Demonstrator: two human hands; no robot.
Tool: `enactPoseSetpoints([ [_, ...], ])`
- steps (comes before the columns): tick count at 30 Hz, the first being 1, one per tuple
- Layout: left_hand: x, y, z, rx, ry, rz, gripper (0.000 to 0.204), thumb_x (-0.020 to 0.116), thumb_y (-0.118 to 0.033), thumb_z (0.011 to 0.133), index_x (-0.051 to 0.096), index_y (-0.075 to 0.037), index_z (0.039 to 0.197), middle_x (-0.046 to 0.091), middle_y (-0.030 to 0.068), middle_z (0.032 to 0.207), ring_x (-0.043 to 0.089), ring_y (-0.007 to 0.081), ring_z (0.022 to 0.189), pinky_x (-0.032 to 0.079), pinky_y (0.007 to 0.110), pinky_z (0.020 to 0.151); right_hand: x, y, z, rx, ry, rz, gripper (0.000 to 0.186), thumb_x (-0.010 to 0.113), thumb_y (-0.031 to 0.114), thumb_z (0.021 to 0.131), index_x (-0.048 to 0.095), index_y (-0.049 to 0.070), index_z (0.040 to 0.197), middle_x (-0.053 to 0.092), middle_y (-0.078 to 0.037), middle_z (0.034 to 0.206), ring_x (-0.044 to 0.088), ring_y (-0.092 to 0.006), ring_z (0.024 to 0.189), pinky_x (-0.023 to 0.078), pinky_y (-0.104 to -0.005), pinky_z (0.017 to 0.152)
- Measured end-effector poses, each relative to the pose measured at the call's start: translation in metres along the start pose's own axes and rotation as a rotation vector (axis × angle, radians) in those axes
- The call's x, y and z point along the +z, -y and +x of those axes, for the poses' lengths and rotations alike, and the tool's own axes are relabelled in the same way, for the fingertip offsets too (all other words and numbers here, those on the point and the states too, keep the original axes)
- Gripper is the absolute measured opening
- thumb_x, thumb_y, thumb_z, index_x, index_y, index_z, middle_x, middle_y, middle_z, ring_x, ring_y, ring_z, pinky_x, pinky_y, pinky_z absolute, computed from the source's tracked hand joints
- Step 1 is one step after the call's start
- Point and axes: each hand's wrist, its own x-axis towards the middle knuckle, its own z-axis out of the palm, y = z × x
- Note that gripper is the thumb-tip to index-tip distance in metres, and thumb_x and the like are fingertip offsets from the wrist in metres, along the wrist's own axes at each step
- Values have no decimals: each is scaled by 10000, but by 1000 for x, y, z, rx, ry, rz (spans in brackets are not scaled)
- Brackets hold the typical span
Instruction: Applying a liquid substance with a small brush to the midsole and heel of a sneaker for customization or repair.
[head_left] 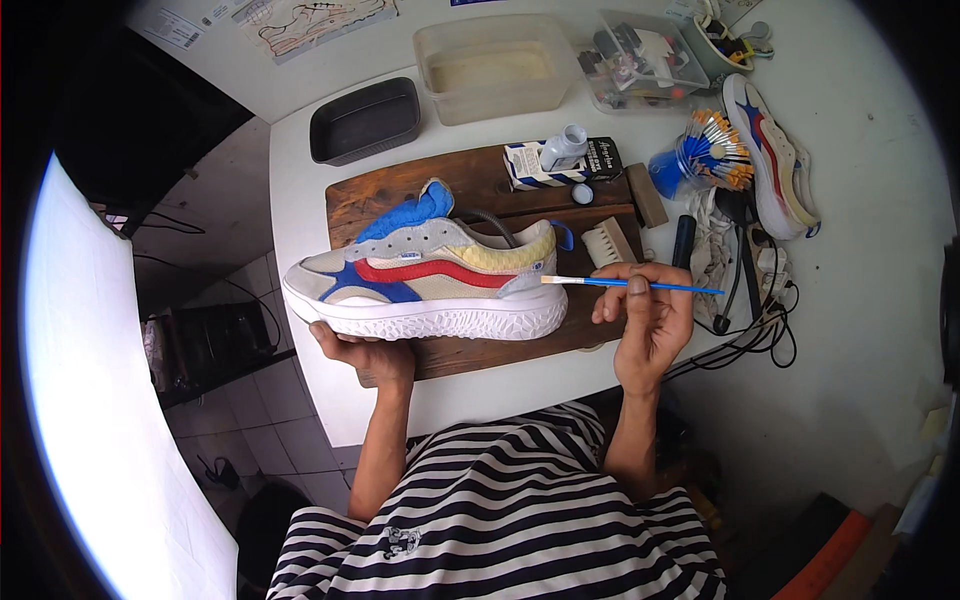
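My left hand is closed on the sole of a multicoloured sneaker with a red stripe, blue tongue and white sole, holding it level over a dark wooden board. My right hand pinches a thin blue paintbrush, its pale bristles pointing left at the sneaker's heel; whether they touch is unclear. Behind the sneaker, a small open bottle rests on a printed box, with its loose cap nearby. A wooden brush lies beyond my right hand.
Along the back of the white table are a black tray, a plastic tub and a bin of supplies. At the right stand a blue cup of paintbrushes, another sneaker, black cables and crumpled cloth.
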Motion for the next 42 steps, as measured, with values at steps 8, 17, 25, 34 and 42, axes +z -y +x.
enactPoseSetpoints([
  [8, -1, 2, 1, -5, -5, -8, 851, 325, -731, 939, 332, -72, 1478, 503, 123, 1353, 500, 242, 1282, 393, 426, 1094, 23, 5, -2, -45, 167, -38, 105, 481, 26, 1033, 460, -24, 1122, 667, -250, 963, 512, -85, 630, 534, -264, 615],
  [17, -4, 2, 2, 10, -2, 3, 867, 329, -741, 932, 327, -75, 1487, 498, 131, 1371, 496, 259, 1292, 389, 434, 1099, 1, -4, 1, -57, 29, -104, 106, 473, 65, 1049, 458, -19, 1112, 670, -240, 942, 498, -89, 602, 527, -261, 573],
  [25, -9, 8, 4, 36, 1, 27, 863, 330, -739, 933, 320, -80, 1490, 494, 125, 1375, 493, 257, 1297, 386, 431, 1102, 22, 8, 0, -69, 131, -34, 104, 473, 34, 1037, 459, -23, 1123, 674, -253, 952, 507, -87, 610, 529, -259, 595],
  [34, -4, 2, 1, 9, 10, -3, 851, 336, -733, 935, 322, -83, 1484, 488, 124, 1373, 493, 248, 1293, 392, 433, 1098, 6, -3, 0, -73, 46, -71, 110, 483, 33, 1036, 466, -30, 1123, 672, -240, 973, 516, -81, 627, 522, -251, 596],
  [42, -5, 4, 2, 17, 0, 17, 856, 315, -740, 934, 306, -93, 1496, 477, 132, 1397, 483, 262, 1313, 383, 439, 1113, 17, 5, -4, -57, 52, 40, 121, 501, 35, 1032, 474, -36, 1126, 673, -215, 983, 528, -78, 643, 514, -240, 607],
])
